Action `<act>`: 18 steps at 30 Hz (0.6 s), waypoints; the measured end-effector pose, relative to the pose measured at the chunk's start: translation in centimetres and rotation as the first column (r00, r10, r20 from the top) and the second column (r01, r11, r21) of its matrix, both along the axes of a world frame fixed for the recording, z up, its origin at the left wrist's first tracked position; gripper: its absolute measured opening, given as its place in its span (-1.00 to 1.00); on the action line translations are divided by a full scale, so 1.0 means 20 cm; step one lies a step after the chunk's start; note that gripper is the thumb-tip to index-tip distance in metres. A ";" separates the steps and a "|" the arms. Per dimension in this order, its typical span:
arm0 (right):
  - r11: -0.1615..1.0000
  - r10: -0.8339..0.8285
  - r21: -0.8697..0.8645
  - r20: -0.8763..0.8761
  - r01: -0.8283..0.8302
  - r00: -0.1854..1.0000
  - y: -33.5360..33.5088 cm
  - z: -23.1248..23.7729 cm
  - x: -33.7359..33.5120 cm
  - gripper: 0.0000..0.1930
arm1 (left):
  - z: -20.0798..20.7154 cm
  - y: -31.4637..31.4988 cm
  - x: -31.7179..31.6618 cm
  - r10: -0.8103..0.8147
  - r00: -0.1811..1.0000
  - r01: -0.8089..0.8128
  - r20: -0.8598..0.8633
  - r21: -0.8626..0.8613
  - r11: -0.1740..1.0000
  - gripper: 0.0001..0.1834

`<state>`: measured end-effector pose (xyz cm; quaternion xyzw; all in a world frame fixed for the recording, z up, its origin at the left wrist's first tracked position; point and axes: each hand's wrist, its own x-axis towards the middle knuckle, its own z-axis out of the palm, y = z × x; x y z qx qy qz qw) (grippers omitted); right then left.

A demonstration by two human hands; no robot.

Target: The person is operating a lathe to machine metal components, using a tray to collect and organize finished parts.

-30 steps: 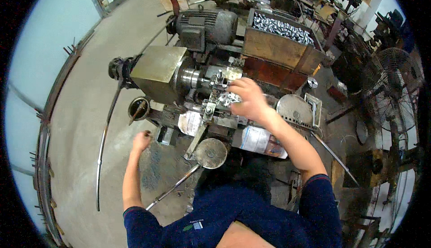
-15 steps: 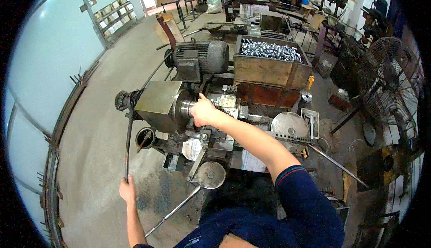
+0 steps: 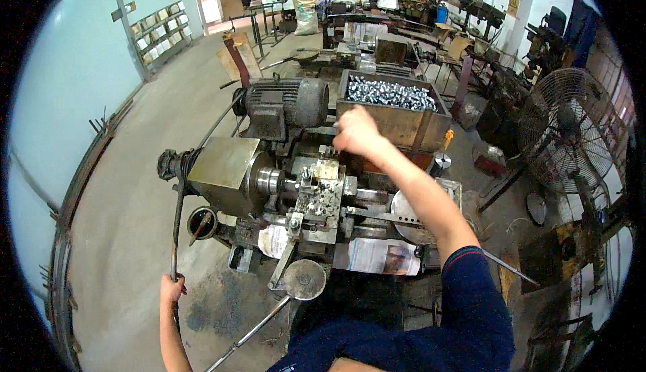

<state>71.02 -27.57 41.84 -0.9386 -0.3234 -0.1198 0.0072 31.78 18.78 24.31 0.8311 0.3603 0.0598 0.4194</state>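
My left hand (image 3: 173, 287) is wrapped round the long dark lever (image 3: 177, 231) that hangs from the left end of the lathe's headstock (image 3: 225, 167). My right hand (image 3: 356, 130) is raised over the back of the lathe, in front of the wooden box (image 3: 390, 118) of small shiny metal parts (image 3: 390, 93). Its fingers are curled together; whatever they may hold is too small to make out. Below and left of that hand are the round metal chuck (image 3: 270, 181) and the tool carriage (image 3: 319, 200), which is strewn with metal bits.
Behind the headstock sits a large electric motor (image 3: 286, 103). A round plate (image 3: 304, 280) on a lever stands at the front. Printed paper (image 3: 380, 256) covers part of the machine bed. On the right is a caged fan (image 3: 567, 130); a small pot (image 3: 202, 222) hangs below the headstock.
My right hand has left the chuck and moved right and away, toward the box of parts. My left hand stays on the lever, a little lower in view. The whole view has shifted slightly.
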 end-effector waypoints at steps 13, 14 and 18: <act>0.883 -0.061 0.469 0.055 0.028 0.997 -0.64 -0.43 -0.29 -0.51 | -0.06 0.04 0.01 0.040 0.988 -0.019 0.147 -0.144 0.989 -0.81; 0.848 -0.087 0.526 0.011 0.068 0.996 -0.77 -0.46 -0.39 -0.51 | -0.05 0.04 0.01 0.033 0.986 -0.001 0.165 -0.188 0.982 -0.81; 0.729 -0.403 0.570 -0.090 0.379 0.911 -1.46 -0.65 -0.88 -0.60 | 0.00 0.00 0.11 -0.035 0.994 0.071 0.107 -0.353 0.933 -0.74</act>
